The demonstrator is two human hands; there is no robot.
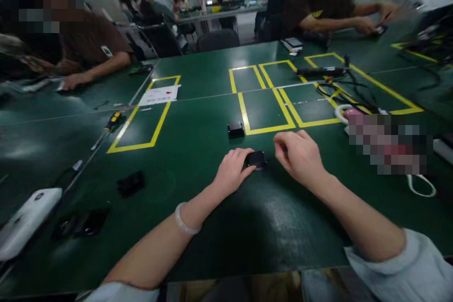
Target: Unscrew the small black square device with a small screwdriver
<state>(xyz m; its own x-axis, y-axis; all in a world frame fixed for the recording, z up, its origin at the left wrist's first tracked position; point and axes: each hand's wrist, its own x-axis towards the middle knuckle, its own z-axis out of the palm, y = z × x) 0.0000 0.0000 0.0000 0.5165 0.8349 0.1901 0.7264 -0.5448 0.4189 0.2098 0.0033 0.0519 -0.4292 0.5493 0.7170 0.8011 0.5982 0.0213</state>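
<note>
My left hand (234, 169) grips a small black box-shaped part (257, 161) on the green table, thumb on the near side and fingers on the far side. Small light spots show at the part's edges. Just right of it, my right hand (300, 155) is raised a little, its thumb and index finger curled together in a pinch. Whatever lies between those fingertips, if anything, is too small to make out. A second black box-shaped part (235, 129) sits beyond my left hand, apart from both hands.
Yellow tape (269, 130) marks rectangles on the table (198, 151). To the left lie a black part (130, 183), a yellow-black screwdriver-like tool (113, 121), a white card (160, 95) and a white device (30, 219). Black cables (357, 89) and a blurred pink item lie right. Other people sit across.
</note>
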